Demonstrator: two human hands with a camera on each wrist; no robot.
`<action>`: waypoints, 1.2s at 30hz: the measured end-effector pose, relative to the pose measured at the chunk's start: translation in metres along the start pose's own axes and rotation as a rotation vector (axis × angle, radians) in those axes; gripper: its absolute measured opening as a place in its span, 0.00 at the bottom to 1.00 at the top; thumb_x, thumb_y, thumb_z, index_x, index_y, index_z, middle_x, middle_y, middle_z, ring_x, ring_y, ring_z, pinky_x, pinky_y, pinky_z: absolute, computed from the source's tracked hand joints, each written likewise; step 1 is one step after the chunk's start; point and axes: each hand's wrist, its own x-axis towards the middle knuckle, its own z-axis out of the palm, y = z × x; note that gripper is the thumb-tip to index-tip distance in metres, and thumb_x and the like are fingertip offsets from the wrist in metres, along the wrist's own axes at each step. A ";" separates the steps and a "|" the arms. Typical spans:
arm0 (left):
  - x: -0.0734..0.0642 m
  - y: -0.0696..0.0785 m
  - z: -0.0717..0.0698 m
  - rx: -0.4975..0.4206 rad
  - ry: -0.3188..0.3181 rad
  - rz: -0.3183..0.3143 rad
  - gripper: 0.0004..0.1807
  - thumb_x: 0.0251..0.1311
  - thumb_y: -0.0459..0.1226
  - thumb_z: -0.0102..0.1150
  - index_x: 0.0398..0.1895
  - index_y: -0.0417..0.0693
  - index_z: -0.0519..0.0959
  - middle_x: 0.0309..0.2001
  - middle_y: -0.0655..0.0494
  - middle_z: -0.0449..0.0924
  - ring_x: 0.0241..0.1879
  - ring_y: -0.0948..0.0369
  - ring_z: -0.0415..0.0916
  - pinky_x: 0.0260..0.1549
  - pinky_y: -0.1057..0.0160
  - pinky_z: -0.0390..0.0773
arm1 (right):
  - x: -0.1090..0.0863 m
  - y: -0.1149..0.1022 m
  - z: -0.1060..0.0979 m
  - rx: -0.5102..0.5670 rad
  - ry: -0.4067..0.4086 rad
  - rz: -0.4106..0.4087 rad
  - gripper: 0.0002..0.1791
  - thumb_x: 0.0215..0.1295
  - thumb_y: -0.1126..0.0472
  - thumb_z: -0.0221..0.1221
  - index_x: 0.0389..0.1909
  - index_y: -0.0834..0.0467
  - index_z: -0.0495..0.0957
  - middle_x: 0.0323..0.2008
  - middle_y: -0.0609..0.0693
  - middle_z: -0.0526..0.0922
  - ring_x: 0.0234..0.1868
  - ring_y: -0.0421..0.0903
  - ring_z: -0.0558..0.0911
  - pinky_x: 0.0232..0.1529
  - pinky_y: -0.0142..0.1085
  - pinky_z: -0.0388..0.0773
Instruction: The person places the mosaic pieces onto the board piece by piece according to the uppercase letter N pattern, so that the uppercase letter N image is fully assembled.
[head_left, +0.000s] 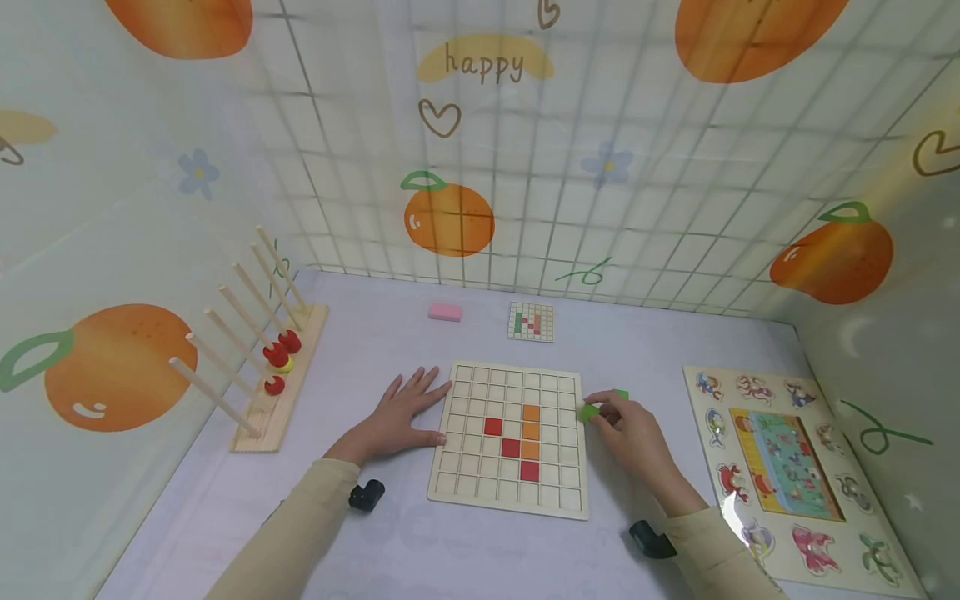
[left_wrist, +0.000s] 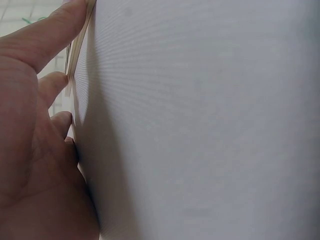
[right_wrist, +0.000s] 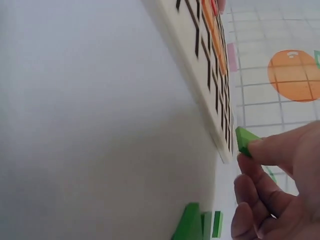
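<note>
A square wooden grid board (head_left: pixel 480 483) lies on the table, with red tiles (head_left: pixel 492 427) and orange tiles (head_left: pixel 531 431) in several cells. My left hand (head_left: pixel 397 421) rests beside it, fingers spread, thumb and index finger touching its left edge. At the board's right edge my right hand (head_left: pixel 630 433) pinches a green tile (right_wrist: pixel 245 141) between thumb and index finger. More green tiles (right_wrist: pixel 190 222) stand on the table below that hand in the right wrist view; in the head view the hand mostly hides them.
Behind the board lie a small pattern card (head_left: pixel 531 322) and a pink block (head_left: pixel 446 312). A wooden rack of upright rods (head_left: pixel 300 367) with red and yellow beads stands at left. At right lies a wooden sea-animal puzzle (head_left: pixel 708 483). A patterned curtain (head_left: pixel 360 167) hangs behind.
</note>
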 end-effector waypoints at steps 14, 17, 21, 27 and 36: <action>0.001 -0.001 0.001 -0.002 0.005 -0.003 0.53 0.56 0.65 0.65 0.82 0.61 0.55 0.83 0.54 0.38 0.81 0.52 0.29 0.77 0.46 0.25 | -0.002 -0.019 0.010 0.096 -0.027 0.031 0.12 0.69 0.63 0.65 0.52 0.51 0.82 0.36 0.49 0.83 0.31 0.45 0.77 0.27 0.34 0.77; 0.002 -0.002 0.002 0.004 0.007 -0.002 0.54 0.56 0.66 0.65 0.82 0.61 0.55 0.83 0.55 0.38 0.81 0.52 0.29 0.77 0.46 0.25 | -0.002 -0.024 0.014 0.110 -0.036 0.024 0.12 0.68 0.63 0.65 0.51 0.51 0.83 0.35 0.48 0.83 0.31 0.45 0.77 0.28 0.34 0.78; 0.001 -0.003 0.003 0.006 0.008 -0.002 0.54 0.56 0.66 0.65 0.82 0.62 0.54 0.83 0.56 0.37 0.81 0.53 0.29 0.77 0.46 0.25 | -0.002 -0.029 0.018 0.123 -0.045 0.008 0.12 0.68 0.63 0.65 0.50 0.50 0.83 0.36 0.47 0.83 0.32 0.44 0.77 0.29 0.34 0.78; 0.000 -0.001 0.001 -0.009 0.009 -0.001 0.54 0.55 0.65 0.66 0.82 0.61 0.54 0.83 0.55 0.38 0.81 0.52 0.29 0.77 0.46 0.25 | -0.002 -0.036 0.023 0.144 -0.051 -0.014 0.12 0.68 0.63 0.66 0.50 0.49 0.83 0.37 0.47 0.84 0.32 0.43 0.78 0.30 0.33 0.79; 0.000 0.000 0.001 -0.005 0.007 -0.010 0.53 0.56 0.65 0.66 0.82 0.61 0.55 0.83 0.56 0.38 0.81 0.53 0.29 0.77 0.46 0.25 | 0.000 -0.049 0.031 0.174 -0.069 -0.014 0.09 0.68 0.61 0.66 0.47 0.48 0.83 0.34 0.44 0.83 0.32 0.44 0.77 0.29 0.34 0.78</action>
